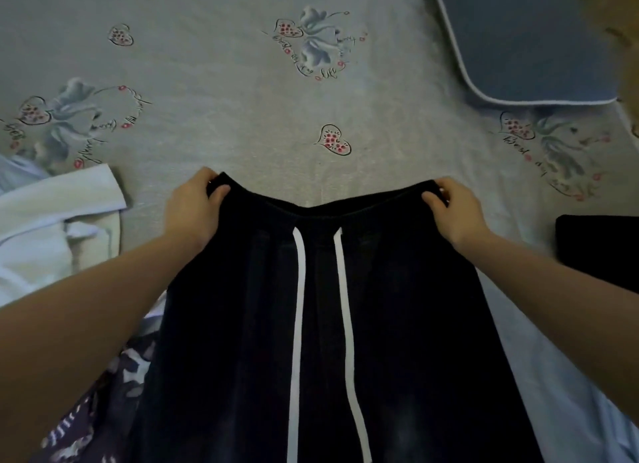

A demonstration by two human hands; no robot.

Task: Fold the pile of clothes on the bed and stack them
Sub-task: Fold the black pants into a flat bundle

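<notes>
A black garment with an elastic waistband and two long white drawstrings (pixel 242 324) hangs in front of me, stretched out over the bed. My left hand (pixel 193 207) pinches the left corner of its waistband, thumb on the near side. At the right corner my right hand (pixel 453 210) grips the waistband the same way. The waistband sags a little in the middle between the two hands. The lower part of the garment runs out of the frame at the bottom.
The grey bed sheet (pixel 242 117) carries a floral heart print. White and pale blue clothes (pixel 52 220) lie at the left, a dark patterned garment (pixel 103 410) at the lower left. A folded black item (pixel 598 248) rests at the right edge. A blue pillow (pixel 525 41) sits at the back right.
</notes>
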